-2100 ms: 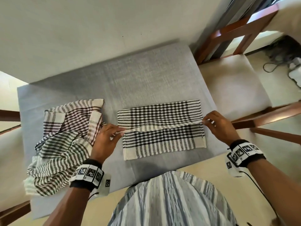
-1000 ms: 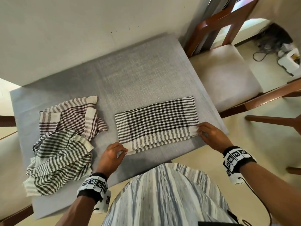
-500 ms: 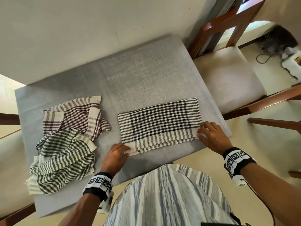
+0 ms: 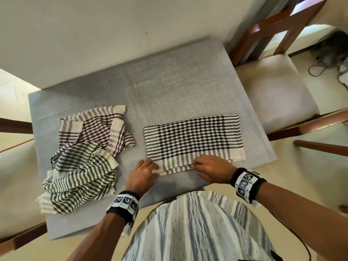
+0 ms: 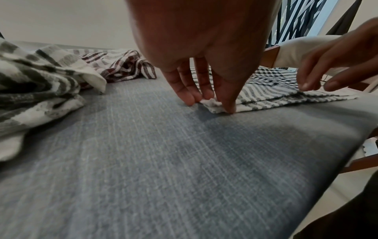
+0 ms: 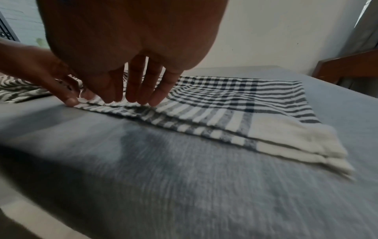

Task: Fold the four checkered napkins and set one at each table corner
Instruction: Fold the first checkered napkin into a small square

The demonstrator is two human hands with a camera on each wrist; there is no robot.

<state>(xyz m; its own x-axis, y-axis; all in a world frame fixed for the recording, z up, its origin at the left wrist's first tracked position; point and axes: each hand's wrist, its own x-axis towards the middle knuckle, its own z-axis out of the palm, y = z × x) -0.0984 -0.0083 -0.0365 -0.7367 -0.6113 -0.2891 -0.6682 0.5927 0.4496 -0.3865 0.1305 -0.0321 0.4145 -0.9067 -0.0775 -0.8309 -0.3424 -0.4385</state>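
Observation:
A black-and-white checkered napkin (image 4: 194,140) lies folded in half, flat on the right half of the grey table (image 4: 169,87). My left hand (image 4: 150,169) pinches its near left corner between thumb and fingers; the left wrist view shows the left hand (image 5: 210,103) bunching that corner. My right hand (image 4: 197,167) rests with straight fingers on the middle of the napkin's near edge, and the right wrist view shows the right hand (image 6: 131,98) with fingertips pressing the napkin (image 6: 225,105). The napkin's right corner lies free.
A crumpled pile sits on the table's left: a maroon-striped napkin (image 4: 94,127) behind, a green-striped napkin (image 4: 81,176) in front. A wooden chair (image 4: 273,91) stands at the right edge, a wall runs behind, and a cable (image 4: 320,66) lies on the floor.
The napkin's far half was folded down onto its near half. My right hand then slid left along the near edge from the right corner to the middle. My left hand stays at the left corner.

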